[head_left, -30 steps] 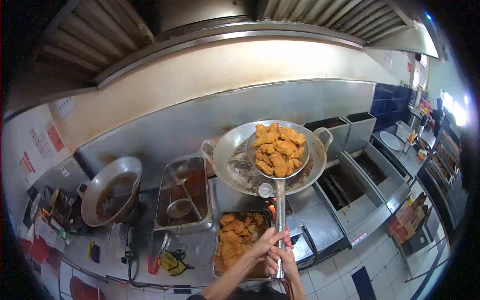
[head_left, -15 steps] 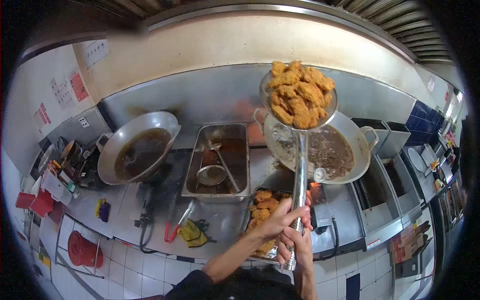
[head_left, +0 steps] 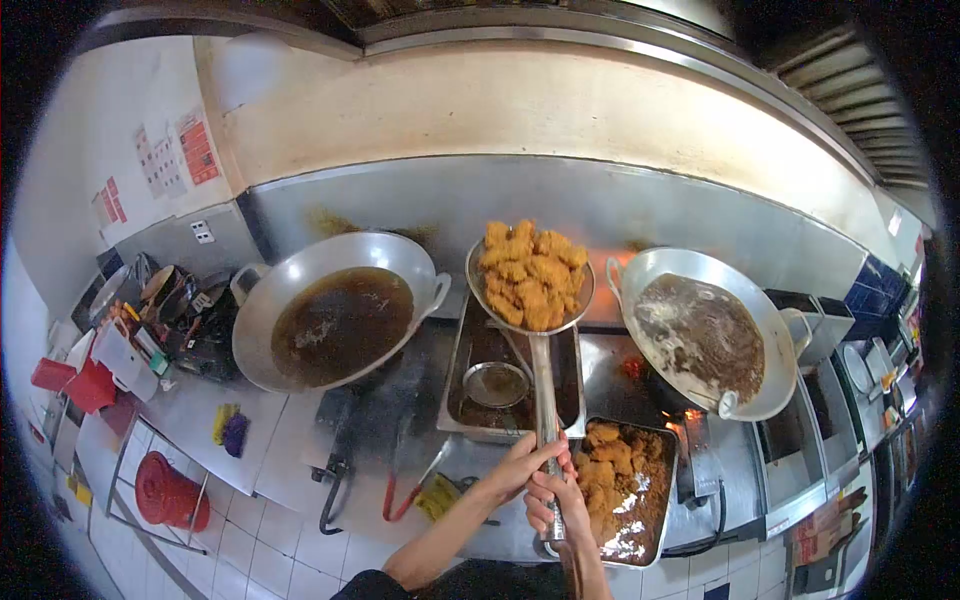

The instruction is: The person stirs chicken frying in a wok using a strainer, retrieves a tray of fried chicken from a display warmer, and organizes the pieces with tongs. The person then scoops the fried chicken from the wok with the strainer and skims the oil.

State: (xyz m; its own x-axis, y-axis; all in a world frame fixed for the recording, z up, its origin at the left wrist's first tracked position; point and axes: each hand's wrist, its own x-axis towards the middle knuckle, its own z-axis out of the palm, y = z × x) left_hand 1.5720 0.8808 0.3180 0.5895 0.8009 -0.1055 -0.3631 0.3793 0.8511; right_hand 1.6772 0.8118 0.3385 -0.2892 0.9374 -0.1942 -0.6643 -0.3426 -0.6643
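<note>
Both hands grip the long metal handle of a skimmer (head_left: 543, 385), whose round basket is heaped with golden fried chicken pieces (head_left: 533, 275). My left hand (head_left: 518, 466) is wrapped around the handle above my right hand (head_left: 557, 500), which is closed near its lower end. The loaded basket is held above the back of a deep rectangular steel pan (head_left: 582, 385) containing dark oil and a small round strainer (head_left: 496, 384). Just right of my hands, a tray (head_left: 664, 520) holds more fried chicken and brown crumbs.
A wok of dark oil (head_left: 262, 355) stands left, and another wok with foaming oil (head_left: 780, 345) stands right, flames beneath it. Red-handled tongs (head_left: 402, 500) and a yellow cloth (head_left: 437, 497) lie on the front counter. A red bucket (head_left: 170, 490) sits low at left.
The skimmer with the chicken has moved left and lower, from over the right wok to over the rectangular pan. The view has shifted, revealing more of the chicken tray. Both hands keep their grip.
</note>
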